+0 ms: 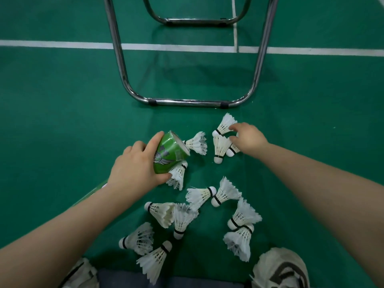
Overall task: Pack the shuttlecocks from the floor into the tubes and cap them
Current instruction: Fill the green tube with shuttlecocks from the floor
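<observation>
My left hand (135,165) grips a green shuttlecock tube (169,153) with its open mouth tilted up and to the right. A shuttlecock (196,143) lies just beyond the mouth and another (177,174) lies under the tube. My right hand (248,140) reaches over a small cluster of shuttlecocks (221,145), its fingers curled around them and touching one (225,124). Several more white feather shuttlecocks (199,213) lie scattered on the green floor closer to me.
A chrome tubular chair frame (187,101) stands on the floor just beyond the shuttlecocks. White court lines (166,47) cross the green floor behind it. My two shoes (280,269) show at the bottom edge.
</observation>
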### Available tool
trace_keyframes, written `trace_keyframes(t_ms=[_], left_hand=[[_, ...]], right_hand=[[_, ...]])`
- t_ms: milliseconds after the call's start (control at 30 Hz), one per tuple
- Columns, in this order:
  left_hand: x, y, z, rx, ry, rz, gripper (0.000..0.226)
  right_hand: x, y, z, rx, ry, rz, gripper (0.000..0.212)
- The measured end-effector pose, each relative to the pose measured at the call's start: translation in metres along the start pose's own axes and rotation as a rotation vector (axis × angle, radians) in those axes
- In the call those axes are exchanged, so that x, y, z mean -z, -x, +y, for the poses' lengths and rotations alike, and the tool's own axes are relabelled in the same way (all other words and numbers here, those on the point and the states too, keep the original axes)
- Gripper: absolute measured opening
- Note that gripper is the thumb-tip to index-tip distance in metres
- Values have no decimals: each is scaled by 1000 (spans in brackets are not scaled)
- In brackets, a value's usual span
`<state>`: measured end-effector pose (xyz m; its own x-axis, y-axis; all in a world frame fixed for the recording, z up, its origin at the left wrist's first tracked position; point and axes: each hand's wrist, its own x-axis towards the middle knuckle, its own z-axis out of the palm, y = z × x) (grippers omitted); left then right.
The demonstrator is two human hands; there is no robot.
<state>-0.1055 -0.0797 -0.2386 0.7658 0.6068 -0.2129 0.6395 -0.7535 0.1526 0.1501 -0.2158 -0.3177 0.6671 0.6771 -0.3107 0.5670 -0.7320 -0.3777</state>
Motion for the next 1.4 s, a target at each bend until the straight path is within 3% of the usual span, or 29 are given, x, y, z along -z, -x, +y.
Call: trace_keyframes(t_ms=[167,433,600,733,800,867,1000,1167,1300,1400], left_hand=[[-6,-14,7,-30,-7,-10,99],[-10,-21,16,-42,22,-16,99],[-8,-16,17,-40,5,-6,100],[-7,-9,15,-21,24,1,99],[-6,-3,15,-14,30,2,99],[-6,3,16,-16,24,-3,99],[-6,12,26,-32,28,5,101],[-6,18,36,-33,67,16,101],[-4,23,32,-65,40,30,101],[-3,29,30,-115,30,15,100]], right_hand=[[-8,-15,2,-35,86,-141,29],[-5,-14,2,-37,-5,-108,20],[5,3,-5,-82,-319,-64,24],[27,31,-19,-114,-679,79,19],[42,49,-27,-78,-848,151,15],[51,68,-39,33,-872,144,13],[43,95,-65,193,-776,-3,22],[34,100,-77,200,-833,-220,14],[33,106,-80,266,-779,-440,30],[40,111,-83,296,-730,-607,28]])
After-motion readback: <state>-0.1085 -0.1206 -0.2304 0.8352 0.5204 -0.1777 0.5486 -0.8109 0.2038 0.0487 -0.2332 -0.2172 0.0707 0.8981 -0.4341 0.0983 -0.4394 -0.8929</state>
